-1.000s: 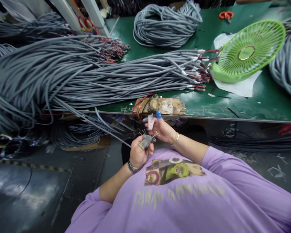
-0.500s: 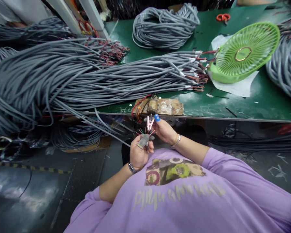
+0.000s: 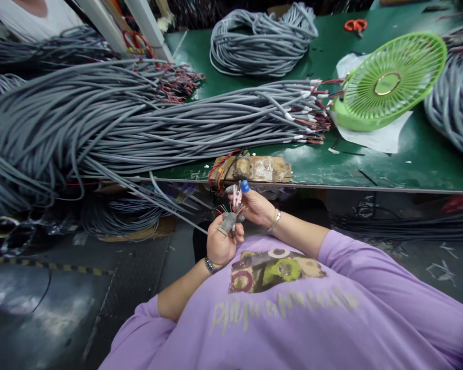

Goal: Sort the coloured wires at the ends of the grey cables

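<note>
In front of my chest, my left hand (image 3: 220,246) is closed around the end of a cable, with a grey cover (image 3: 227,223) on what looks like its thumb. Thin coloured wires (image 3: 227,208) fan out above that grip. My right hand (image 3: 259,208), a blue cover (image 3: 245,186) on its thumb, is closed at the wires' far side. A small pale pink clip-like piece (image 3: 236,196) stands upright at its fingers. It appears to be held there, though the fingers behind it are partly hidden.
Long grey cables (image 3: 200,126) lie bundled along the green table (image 3: 428,172). A wooden block (image 3: 268,168) sits at the near edge. Further back are a cable coil (image 3: 254,43), orange-handled scissors (image 3: 355,25) and a green fan (image 3: 393,77). Another person's shirt (image 3: 42,20) shows at upper left.
My right hand and the pink clip-like piece have shifted slightly left, closer to the fanned wires. My left hand stays almost where it was. The other person at upper left has moved.
</note>
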Motion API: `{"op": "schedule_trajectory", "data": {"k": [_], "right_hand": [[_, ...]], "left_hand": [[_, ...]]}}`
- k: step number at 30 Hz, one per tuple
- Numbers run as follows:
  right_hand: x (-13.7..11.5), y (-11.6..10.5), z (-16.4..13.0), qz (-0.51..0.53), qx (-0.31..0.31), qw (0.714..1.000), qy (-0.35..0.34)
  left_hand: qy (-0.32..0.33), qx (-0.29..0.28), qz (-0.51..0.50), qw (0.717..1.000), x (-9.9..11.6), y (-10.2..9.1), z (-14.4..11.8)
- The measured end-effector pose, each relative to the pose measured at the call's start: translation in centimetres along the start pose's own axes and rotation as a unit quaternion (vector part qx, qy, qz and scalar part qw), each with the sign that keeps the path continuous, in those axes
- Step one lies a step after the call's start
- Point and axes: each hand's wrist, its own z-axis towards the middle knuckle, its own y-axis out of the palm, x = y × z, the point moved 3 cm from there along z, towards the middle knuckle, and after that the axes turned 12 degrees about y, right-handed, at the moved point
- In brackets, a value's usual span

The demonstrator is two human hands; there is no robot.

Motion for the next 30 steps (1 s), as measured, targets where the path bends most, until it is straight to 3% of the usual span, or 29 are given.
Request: {"op": "schedule_trajectory", "data": {"k": [13, 22, 25, 30], "right_hand": [[0.3, 0.2, -0.2, 0.005, 0.002, 1.0, -0.016], [-0.4, -0.8, -0.9, 0.014, -0.025, 1.0, 0.007], [-0.6, -2.0, -1.3, -0.033, -0.028, 0.998, 0.038], [-1.1, -3.1, -3.0, -0.225, -0.046, 0.97, 0.083]], "left_hand": [[-0.012, -0.002, 0.005, 1.0, -0.8, -0.5, 0.0], [-0.035, -0.019, 0.02, 0.999, 0.1, -0.3, -0.7], [-0.033, -0.018, 0.033, 0.999, 0.1, -0.5, -0.8], [0.0, -0.042, 0.088, 0.995, -0.8, -1.3, -0.7]]}}
